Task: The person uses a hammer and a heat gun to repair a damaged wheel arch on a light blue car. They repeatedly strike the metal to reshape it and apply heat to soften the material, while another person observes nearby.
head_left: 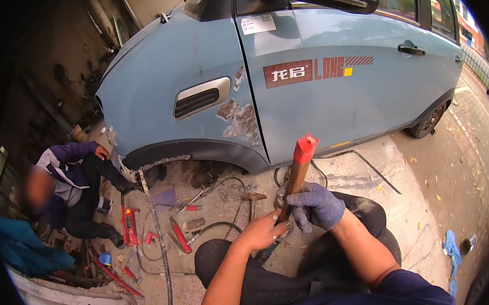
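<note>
My left hand (259, 231) is bare, its fingers closed about the lower part of a brown wooden handle (297, 181) with a red end. The handle stands tilted in front of my knees, red end up; its lower end is hidden. In a grey-blue glove, my right hand (318, 205) is closed against the same handle, just above the left. Below my hands, a dark tool (269, 251) partly shows. Beyond them is the blue car (332, 106), with scraped, bare patches (242, 121) on its front fender.
At the left a person (74, 190) sits on the ground by the car's front. A red jack (129, 227), a red-handled tool (180, 235), hoses (164, 254) and other tools lie around. A blue cloth (452, 254) and a can (467, 243) are at the right.
</note>
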`<state>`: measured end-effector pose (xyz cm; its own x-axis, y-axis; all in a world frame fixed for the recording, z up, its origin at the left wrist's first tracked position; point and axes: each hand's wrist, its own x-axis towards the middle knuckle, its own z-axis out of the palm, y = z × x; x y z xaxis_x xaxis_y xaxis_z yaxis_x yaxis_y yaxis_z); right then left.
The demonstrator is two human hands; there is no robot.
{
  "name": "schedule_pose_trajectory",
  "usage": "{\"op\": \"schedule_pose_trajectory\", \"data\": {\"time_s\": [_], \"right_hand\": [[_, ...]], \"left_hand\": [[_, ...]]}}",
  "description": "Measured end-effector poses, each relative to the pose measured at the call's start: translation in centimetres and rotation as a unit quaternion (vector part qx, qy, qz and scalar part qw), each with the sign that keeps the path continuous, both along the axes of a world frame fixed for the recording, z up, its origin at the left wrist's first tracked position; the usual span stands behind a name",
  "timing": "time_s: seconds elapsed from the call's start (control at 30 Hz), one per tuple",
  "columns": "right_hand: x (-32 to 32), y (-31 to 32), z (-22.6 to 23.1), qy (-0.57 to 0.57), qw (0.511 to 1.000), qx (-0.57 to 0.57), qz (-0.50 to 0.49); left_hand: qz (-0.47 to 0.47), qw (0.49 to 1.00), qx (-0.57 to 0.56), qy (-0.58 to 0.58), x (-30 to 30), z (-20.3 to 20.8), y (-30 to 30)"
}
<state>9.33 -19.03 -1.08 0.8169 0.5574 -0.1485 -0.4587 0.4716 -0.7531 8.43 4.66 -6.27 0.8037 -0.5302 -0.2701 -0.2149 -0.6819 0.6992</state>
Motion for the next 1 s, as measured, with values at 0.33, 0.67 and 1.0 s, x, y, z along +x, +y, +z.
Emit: {"op": "schedule_pose_trajectory", "data": {"time_s": [0.33, 0.67, 1.0], "right_hand": [[0.5, 3.4, -4.6, -0.084, 0.975, -0.194, -0.066], [3.5, 9.1, -5.1, 0.122, 0.986, -0.016, -0.115], [5.2, 10.1, -1.8, 0.089, 0.987, -0.001, -0.135]], "left_hand": [[0.141, 0.964, -0.221, 0.055, -7.5, -2.1, -4.0], [0.272, 0.791, -0.523, -0.163, -15.5, -0.8, -3.8], [0.382, 0.699, -0.543, -0.265, -10.3, 1.8, -6.2]]}}
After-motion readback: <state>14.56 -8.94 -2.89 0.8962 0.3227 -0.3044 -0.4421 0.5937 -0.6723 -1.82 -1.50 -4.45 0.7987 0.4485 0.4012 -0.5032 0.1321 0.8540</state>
